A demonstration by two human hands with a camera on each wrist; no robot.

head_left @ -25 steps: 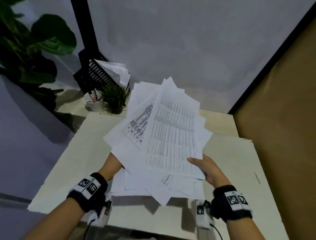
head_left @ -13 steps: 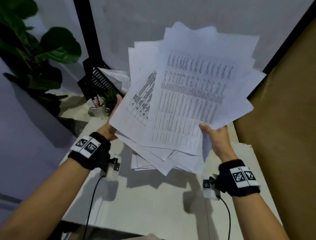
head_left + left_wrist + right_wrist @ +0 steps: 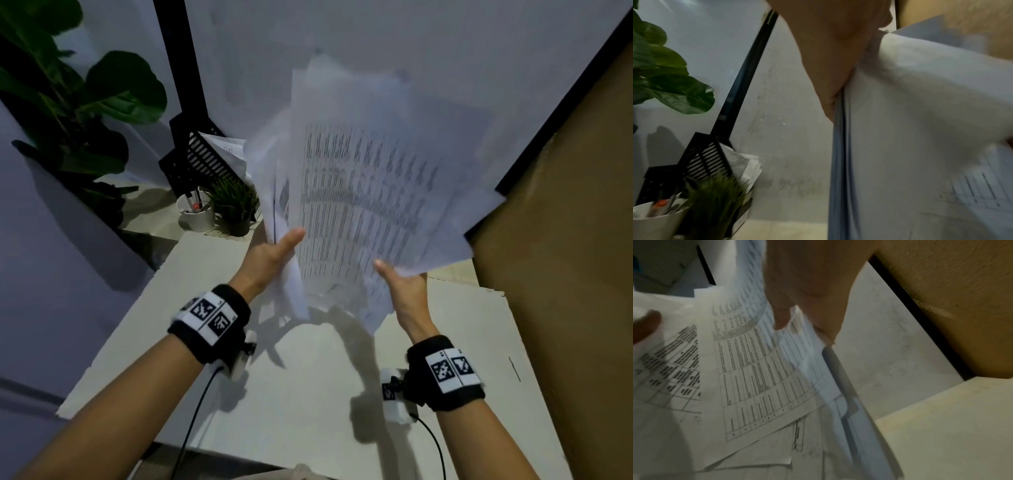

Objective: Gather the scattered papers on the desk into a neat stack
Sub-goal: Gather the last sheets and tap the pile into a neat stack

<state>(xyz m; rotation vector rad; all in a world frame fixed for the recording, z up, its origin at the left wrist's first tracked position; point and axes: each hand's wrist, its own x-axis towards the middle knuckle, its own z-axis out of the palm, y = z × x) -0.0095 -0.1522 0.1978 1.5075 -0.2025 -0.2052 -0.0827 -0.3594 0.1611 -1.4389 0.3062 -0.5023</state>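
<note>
Pale desk (image 3: 308, 394) lies below us as we hold the papers (image 3: 370, 192) up off it, left hand (image 3: 270, 260) gripping the lower left edge with the thumb laid on the printed face, right hand (image 3: 406, 287) clasping the lower right corner. From that grip the loose bundle stands nearly upright, long axis rising toward the white wall (image 3: 376, 41), sheets fanned and uneven at the top. Beyond the left hand stand a pen cup (image 3: 196, 214), a small potted plant (image 3: 234, 205) and a black file rack (image 3: 202, 161).

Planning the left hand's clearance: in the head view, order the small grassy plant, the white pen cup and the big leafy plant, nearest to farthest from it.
From the left hand:
1. Small grassy plant, just beyond it, slightly left.
2. White pen cup, left of that plant.
3. Big leafy plant, far left corner.
</note>
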